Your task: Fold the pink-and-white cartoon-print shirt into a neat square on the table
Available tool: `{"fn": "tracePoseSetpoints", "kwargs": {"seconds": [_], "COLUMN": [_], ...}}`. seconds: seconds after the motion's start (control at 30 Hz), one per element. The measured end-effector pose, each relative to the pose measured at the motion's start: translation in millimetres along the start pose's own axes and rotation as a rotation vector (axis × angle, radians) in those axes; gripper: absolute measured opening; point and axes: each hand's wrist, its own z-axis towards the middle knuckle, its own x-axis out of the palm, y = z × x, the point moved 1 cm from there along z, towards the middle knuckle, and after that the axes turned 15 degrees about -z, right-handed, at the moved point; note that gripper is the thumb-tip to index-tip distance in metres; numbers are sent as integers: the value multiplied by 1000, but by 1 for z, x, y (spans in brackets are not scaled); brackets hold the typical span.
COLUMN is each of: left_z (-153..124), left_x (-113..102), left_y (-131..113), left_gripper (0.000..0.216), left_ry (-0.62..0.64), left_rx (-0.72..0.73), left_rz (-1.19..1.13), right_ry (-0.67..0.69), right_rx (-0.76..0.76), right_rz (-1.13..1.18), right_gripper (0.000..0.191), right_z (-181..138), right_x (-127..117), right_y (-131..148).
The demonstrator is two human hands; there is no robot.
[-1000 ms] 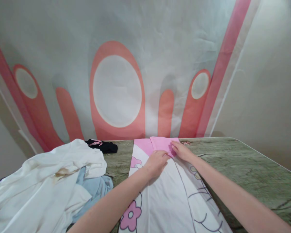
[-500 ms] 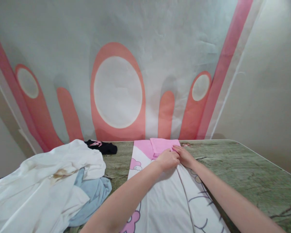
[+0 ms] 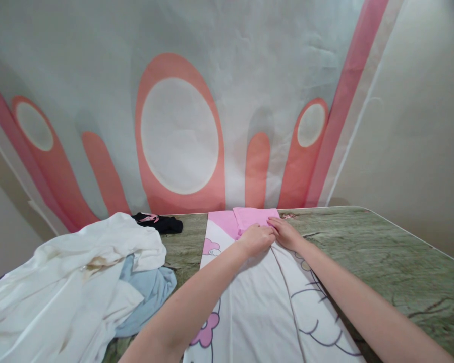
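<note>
A white and pink shirt (image 3: 257, 297) with cartoon prints lies lengthwise on the table, its side panels folded in so their edges run down the middle. At its far end a pink part (image 3: 255, 217) is doubled over. My left hand (image 3: 256, 239) is closed on the cloth just below this pink part, fingers curled. Right beside it, my right hand (image 3: 284, 233) lies on the pink cloth's right edge with its fingers stretched out. The fingertips of both hands nearly meet, and the cloth under them is partly hidden.
On the left is a heap of white clothing (image 3: 71, 272) with brownish stains, and a light blue garment (image 3: 147, 290) pokes out from it. A small black garment (image 3: 166, 224) lies behind. The wood-patterned table (image 3: 374, 252) meets a printed backdrop (image 3: 234, 50).
The view has tilted and shifted slightly. Both hands stay at the pink cloth with little movement, the left one sliding slightly leftward along the fold.
</note>
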Motion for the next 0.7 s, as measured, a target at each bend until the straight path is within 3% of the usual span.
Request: {"fn": "tracePoseSetpoints", "kwargs": {"seconds": [0.33, 0.53, 0.7], "left_z": [-9, -23, -45], "left_x": [-10, -17, -26], "left_y": [-13, -30, -38], "left_gripper": [14, 12, 10], "left_ry": [1, 49, 78], "left_rx": [-103, 68, -47], "left_rz": [-1, -81, -117], "right_ry": [-12, 96, 210], "right_rx": [31, -26, -76], "right_rz": [-3, -2, -49], "right_gripper": [37, 38, 45], "right_z": [-5, -31, -60], "right_x": [-24, -53, -63], "right_y": [8, 13, 19]}}
